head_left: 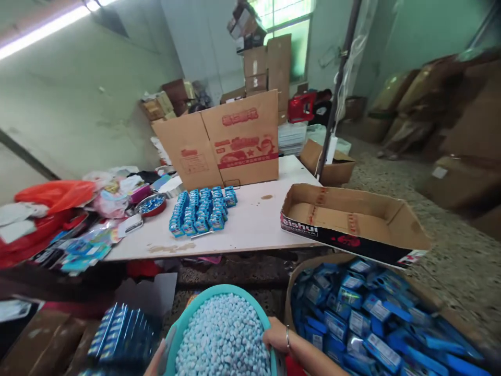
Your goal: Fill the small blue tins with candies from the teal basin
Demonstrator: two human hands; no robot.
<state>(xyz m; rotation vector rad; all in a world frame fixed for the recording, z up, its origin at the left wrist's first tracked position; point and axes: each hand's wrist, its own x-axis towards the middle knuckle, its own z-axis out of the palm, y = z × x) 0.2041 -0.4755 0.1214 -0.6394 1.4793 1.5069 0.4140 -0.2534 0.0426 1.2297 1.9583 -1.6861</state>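
Observation:
A turquoise plastic basin (179,325), heaped with small pale blue pellets (225,337), is held low in front of me. My right hand (277,337) grips its right side, thumb over the rim, a bracelet on the wrist. At the lower left, my left hand (157,357) grasps the opposite side; most of it is cut off by the frame's edge. Beyond the basin stands a white table (250,224), bearing rows of small blue packages (201,214).
A shallow cardboard tray (352,214) sits at the table's right end above a large carton of blue packs (364,313). A printed carton (242,138) stands at the back. Left are a bowl of small pieces (152,204) and red bags (50,201); stacked blue packs (121,334) lie below.

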